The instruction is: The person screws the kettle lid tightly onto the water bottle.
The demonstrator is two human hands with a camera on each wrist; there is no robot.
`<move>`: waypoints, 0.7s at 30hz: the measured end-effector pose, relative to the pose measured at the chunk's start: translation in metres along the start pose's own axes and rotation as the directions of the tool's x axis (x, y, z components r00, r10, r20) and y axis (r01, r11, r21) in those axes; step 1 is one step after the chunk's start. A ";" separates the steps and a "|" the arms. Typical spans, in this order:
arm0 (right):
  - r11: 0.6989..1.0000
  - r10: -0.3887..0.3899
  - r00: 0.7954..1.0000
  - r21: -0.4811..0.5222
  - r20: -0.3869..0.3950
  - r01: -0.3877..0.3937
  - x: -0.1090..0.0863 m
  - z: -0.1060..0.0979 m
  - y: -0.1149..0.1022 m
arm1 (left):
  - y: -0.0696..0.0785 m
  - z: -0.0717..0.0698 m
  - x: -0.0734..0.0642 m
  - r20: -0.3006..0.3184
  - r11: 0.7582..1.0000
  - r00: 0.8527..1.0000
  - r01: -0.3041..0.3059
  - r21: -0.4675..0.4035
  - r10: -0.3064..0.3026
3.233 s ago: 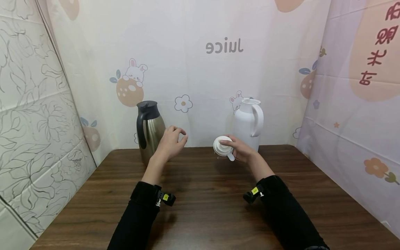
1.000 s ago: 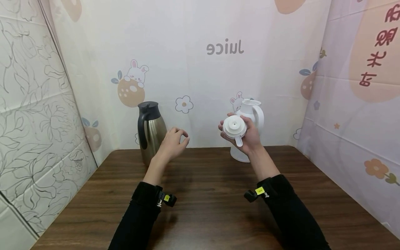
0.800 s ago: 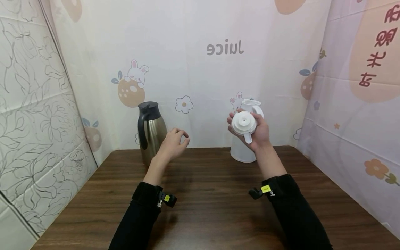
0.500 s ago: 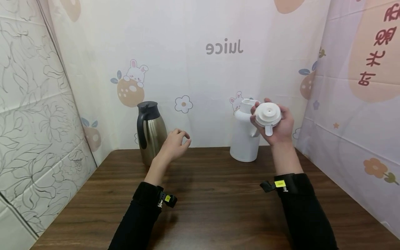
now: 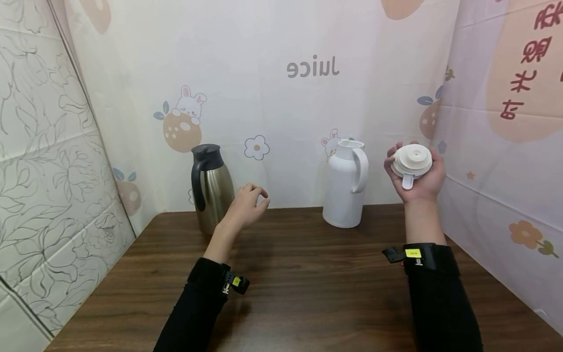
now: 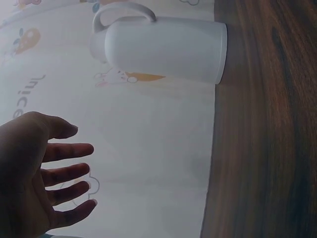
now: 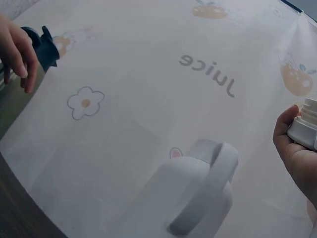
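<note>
My right hand [image 5: 420, 183] holds a white screw-in jug lid [image 5: 412, 160] above the table's right side, its stepped underside facing me and its small lever pointing down. To the left of that hand, a white thermos jug [image 5: 344, 188] stands upright with its top uncovered and its handle on the right. My left hand [image 5: 247, 205] hovers with relaxed, loosely bent fingers and holds nothing. Just beside it stands a gold-brown steel thermos jug [image 5: 215, 193] with a black lid and handle, partly covered by the hand. The lid [image 7: 306, 126] is cut off by the edge in the right wrist view.
Both jugs are near the far edge of the dark wooden table [image 5: 303, 288]. A printed cloth [image 5: 290, 112] hangs right behind it, with more cloth along both sides.
My right hand turned the lid underside towards me, then carried it up and to the right, away from in front of the white jug. My left hand stays almost still.
</note>
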State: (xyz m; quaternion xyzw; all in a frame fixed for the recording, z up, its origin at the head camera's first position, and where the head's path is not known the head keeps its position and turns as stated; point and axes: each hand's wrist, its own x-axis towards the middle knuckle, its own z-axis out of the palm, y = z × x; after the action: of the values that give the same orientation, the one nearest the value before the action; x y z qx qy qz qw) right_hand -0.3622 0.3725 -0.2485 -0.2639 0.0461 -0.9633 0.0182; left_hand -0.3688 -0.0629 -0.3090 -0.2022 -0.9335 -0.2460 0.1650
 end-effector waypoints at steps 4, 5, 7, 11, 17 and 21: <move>0.999 -0.034 0.999 -0.014 -0.028 0.033 -0.002 -0.004 -0.008 | 0.002 0.003 0.002 0.015 1.000 1.000 -0.020 -0.010 0.020; 0.999 -0.039 0.999 -0.018 -0.037 0.039 -0.002 -0.005 -0.010 | 0.002 0.004 0.002 0.015 0.999 1.000 -0.027 -0.018 0.027; 0.999 -0.039 0.998 -0.024 -0.049 0.038 -0.002 -0.006 -0.011 | 0.004 0.006 0.003 0.012 0.998 0.999 -0.033 -0.051 0.034; 0.999 -0.020 0.998 -0.036 -0.060 0.018 -0.002 -0.009 -0.012 | 0.011 0.011 0.007 0.002 0.984 0.999 -0.047 -0.173 0.049; 0.997 -0.034 0.997 -0.079 -0.069 0.028 -0.006 -0.010 -0.018 | 0.034 0.026 0.031 0.044 0.947 0.996 -0.065 -0.315 0.083; 0.997 -0.031 0.996 -0.077 -0.080 0.025 -0.010 -0.010 -0.025 | 0.052 0.036 0.052 0.074 0.922 0.994 -0.051 -0.384 0.086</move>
State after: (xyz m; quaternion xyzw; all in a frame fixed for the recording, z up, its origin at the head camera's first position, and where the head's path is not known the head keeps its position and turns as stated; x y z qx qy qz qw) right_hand -0.3584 0.3983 -0.2599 -0.2256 0.0798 -0.9709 -0.0071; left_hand -0.3973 0.0134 -0.2969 -0.2738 -0.8665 -0.4077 0.0891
